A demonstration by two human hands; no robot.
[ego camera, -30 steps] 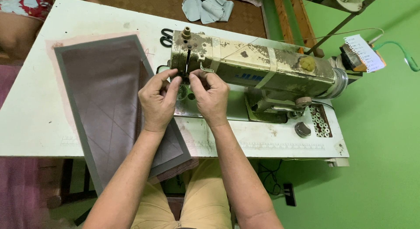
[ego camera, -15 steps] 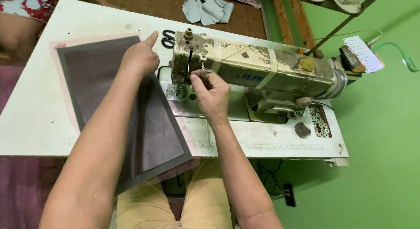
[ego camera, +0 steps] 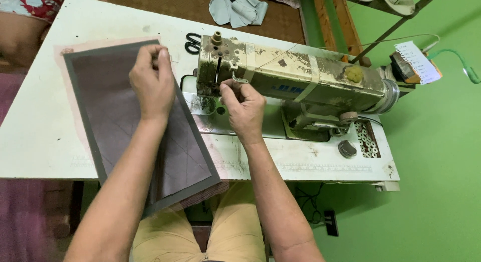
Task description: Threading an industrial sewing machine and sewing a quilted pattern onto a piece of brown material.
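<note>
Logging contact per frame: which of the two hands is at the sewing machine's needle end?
The right hand, fingers pinched beside the sewing machine head. The left hand rests on the grey fabric panel instead.

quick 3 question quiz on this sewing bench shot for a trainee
1. True or false: the left hand rests on the dark fabric panel.
2. What does the right hand touch? A) scissors B) the head of the sewing machine C) the bobbins
3. What black tool lies on the table behind the machine's head?

Key: 1 true; 2 B; 3 scissors.
</note>
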